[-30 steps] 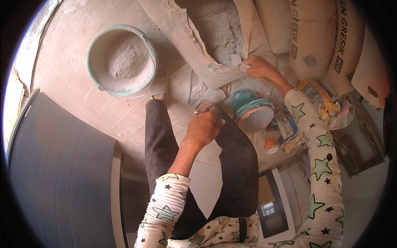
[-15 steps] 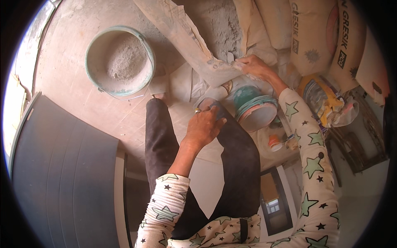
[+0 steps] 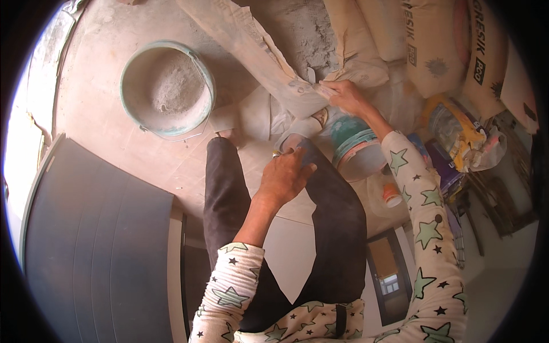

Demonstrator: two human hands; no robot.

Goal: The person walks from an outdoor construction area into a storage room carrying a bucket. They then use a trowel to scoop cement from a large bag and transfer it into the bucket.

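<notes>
A torn paper sack [image 3: 274, 63] lies opened out in front of me, with grey powder [image 3: 309, 40] inside. My right hand [image 3: 346, 97] is closed at the sack's near edge, around what looks like a pale flat-ended tool [image 3: 311, 75]; most of it is hidden by my fingers and the paper. My left hand [image 3: 286, 177] rests by my right knee, thumb apart, with nothing visible in it; its fingertips are partly hidden. To the left stands a green-rimmed bucket [image 3: 132, 86] with a heap of grey powder [image 3: 177, 88] and a wire handle.
Beside my right forearm, a green tub [image 3: 349, 134] lies tilted. An orange-and-white cup [image 3: 391, 195] sits nearer. Full paper sacks [image 3: 434, 51] stand at the far right, with yellow and clear plastic packaging [image 3: 466, 137] below them. A dark panel [image 3: 91, 228] stands at left.
My right hand has shifted slightly left along the sack's edge, and the pale tool has moved with it. My left hand has stayed by the knee. The whole view has shifted slightly.
</notes>
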